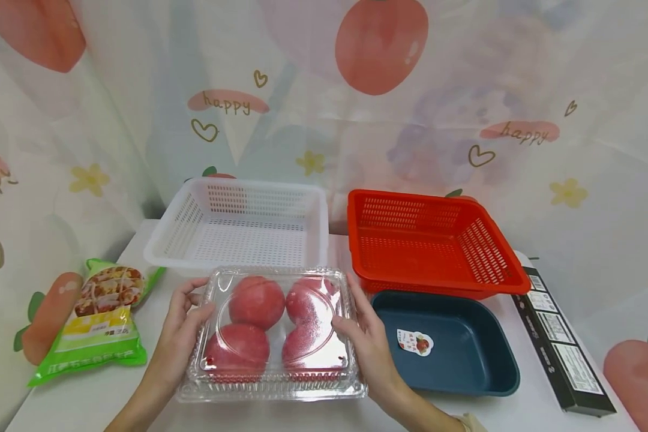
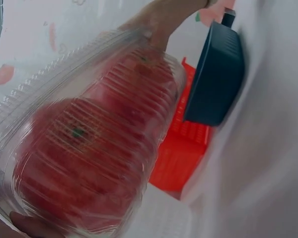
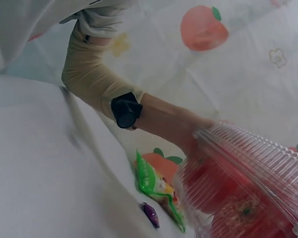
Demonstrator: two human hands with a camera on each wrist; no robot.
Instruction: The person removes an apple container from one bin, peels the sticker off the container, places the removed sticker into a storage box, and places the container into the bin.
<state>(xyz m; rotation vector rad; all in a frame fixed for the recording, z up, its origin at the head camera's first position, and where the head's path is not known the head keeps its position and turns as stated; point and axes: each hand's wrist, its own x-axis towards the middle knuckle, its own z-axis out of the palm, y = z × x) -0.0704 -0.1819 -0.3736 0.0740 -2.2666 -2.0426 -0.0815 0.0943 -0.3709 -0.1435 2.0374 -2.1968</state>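
Hands clamped on a clear clamshell box of tomatoes at the front of the bench.

Left hand gripped the box's left edge and right hand its right edge, fingers curled over the lid. Behind the box sat a white basket; behind and right, a red basket; just right, a dark blue tray. Left of the box lay a green snack bag.

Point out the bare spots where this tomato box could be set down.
Bare: the white basket, the red basket, and the table's front left corner below the green packet. Crowded: the right, where navy tray meets black box.
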